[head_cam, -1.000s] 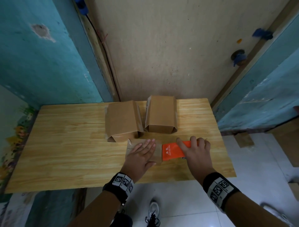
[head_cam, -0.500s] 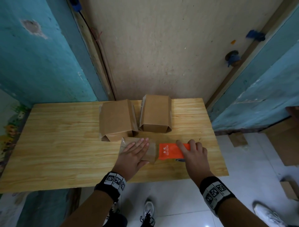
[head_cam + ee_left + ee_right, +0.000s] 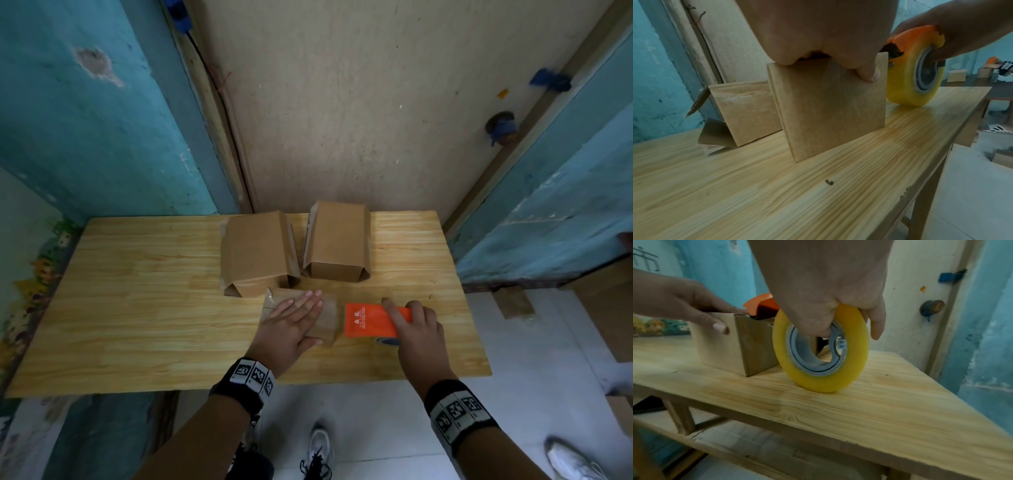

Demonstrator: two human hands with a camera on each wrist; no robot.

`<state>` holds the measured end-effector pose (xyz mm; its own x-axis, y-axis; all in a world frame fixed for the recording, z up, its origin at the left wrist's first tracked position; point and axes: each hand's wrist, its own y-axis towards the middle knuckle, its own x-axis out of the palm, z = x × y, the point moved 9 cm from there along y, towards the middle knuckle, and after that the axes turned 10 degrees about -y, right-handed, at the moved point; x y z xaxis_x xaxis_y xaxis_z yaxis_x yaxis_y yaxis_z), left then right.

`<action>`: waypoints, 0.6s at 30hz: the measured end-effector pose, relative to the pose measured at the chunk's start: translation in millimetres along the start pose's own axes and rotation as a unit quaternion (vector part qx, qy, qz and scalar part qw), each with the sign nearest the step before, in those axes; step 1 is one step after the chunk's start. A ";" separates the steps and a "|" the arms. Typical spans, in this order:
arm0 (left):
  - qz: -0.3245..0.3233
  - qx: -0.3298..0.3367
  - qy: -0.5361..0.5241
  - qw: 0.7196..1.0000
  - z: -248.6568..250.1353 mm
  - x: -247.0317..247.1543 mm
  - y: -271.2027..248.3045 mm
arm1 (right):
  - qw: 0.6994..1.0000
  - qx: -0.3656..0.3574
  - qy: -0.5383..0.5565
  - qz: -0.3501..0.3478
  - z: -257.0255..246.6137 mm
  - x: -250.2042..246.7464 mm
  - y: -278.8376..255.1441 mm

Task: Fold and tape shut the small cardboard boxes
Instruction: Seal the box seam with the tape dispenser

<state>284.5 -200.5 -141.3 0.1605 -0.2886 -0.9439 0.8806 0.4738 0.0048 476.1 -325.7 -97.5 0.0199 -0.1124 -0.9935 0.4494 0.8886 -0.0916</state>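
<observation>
A small brown cardboard box (image 3: pixel 327 320) stands near the table's front edge. My left hand (image 3: pixel 294 318) presses flat on its top with straight fingers, and the thumb (image 3: pixel 869 73) hangs over the near face (image 3: pixel 828 105). Clear tape shines on that face. My right hand (image 3: pixel 416 323) grips an orange tape dispenser (image 3: pixel 368 320) just right of the box. Its fingers hook through the core of the yellow tape roll (image 3: pixel 818 369), which rests on the table. The dispenser's orange head (image 3: pixel 760 305) sits at the box's top right edge (image 3: pixel 756 345).
Two larger cardboard boxes (image 3: pixel 255 253) (image 3: pixel 337 240) stand side by side just behind the small one, loose flaps at their ends. The wooden table (image 3: pixel 137 308) ends close to my right hand; beyond it lie white floor tiles and cardboard pieces (image 3: pixel 513 301).
Only the head view has shifted. Both hands, the small box and the dispenser keep their places.
</observation>
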 end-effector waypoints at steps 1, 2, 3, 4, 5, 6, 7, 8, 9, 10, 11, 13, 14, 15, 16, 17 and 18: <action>-0.001 0.000 -0.003 1.000 -0.1 -0.3 0.4 | 1.000 -0.002 -0.005 0.005 -2.8 0.4 0.6; -0.001 0.002 -0.005 1.000 0.0 -0.2 0.2 | 1.000 -0.010 -0.015 0.005 -6.4 1.3 2.1; 0.001 0.005 -0.008 1.000 0.0 -0.1 0.0 | 0.999 -0.022 -0.033 0.009 -10.4 1.4 5.1; 0.004 0.009 -0.010 1.000 0.0 0.0 0.1 | 0.998 -0.034 -0.057 0.017 -13.9 -0.3 8.4; 0.004 0.009 -0.013 1.000 -0.4 -0.3 0.7 | 0.995 -0.044 -0.080 0.026 -17.2 -4.2 11.5; 0.002 0.008 -0.018 1.000 -1.3 -0.5 1.6 | 0.993 -0.054 -0.099 0.030 -20.3 -8.7 14.7; -0.001 0.009 -0.020 1.000 -2.1 0.0 1.9 | 0.990 -0.065 -0.120 0.028 -23.8 -11.0 17.5; -0.003 0.011 -0.019 1.000 -1.9 0.9 2.3 | 0.985 -0.083 -0.149 0.019 -29.5 -10.8 18.7; -0.008 0.012 -0.021 1.000 -1.7 2.0 3.8 | 0.976 -0.114 -0.183 0.009 -38.2 -7.9 18.8; -0.018 0.013 -0.026 0.999 -2.7 3.5 5.6 | 0.968 -0.142 -0.206 -0.001 -47.8 -4.6 18.2; -0.028 0.012 -0.031 0.999 -4.7 4.5 5.8 | 0.965 -0.154 -0.210 -0.009 -56.2 -1.9 16.8; -0.014 0.014 -0.026 0.999 -7.6 2.7 4.7 | 0.971 -0.132 -0.197 -0.036 -62.1 3.0 16.1; -0.011 0.013 -0.028 0.999 -8.2 1.8 5.1 | 0.975 -0.109 -0.187 -0.045 -60.6 3.5 15.9; -0.018 0.010 -0.035 0.999 -8.6 2.3 5.6 | 0.980 -0.085 -0.171 -0.053 -57.3 2.4 14.7; -0.021 0.008 -0.038 0.999 -8.7 3.0 5.1 | 0.984 -0.058 -0.156 -0.058 -52.6 0.1 13.9; -0.015 0.008 -0.039 0.999 -8.6 2.9 4.2 | 0.987 -0.029 -0.144 -0.064 -46.4 -2.7 13.5; -0.008 0.009 -0.039 0.999 -8.2 2.0 3.7 | 0.989 -0.002 -0.132 -0.074 -39.9 -4.3 13.5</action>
<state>284.4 -192.5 -145.9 0.1791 -0.3606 -0.9154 0.8911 0.4538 -0.0044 446.4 -295.5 -97.2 0.1857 -0.3530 -0.9170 0.4621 0.8550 -0.2355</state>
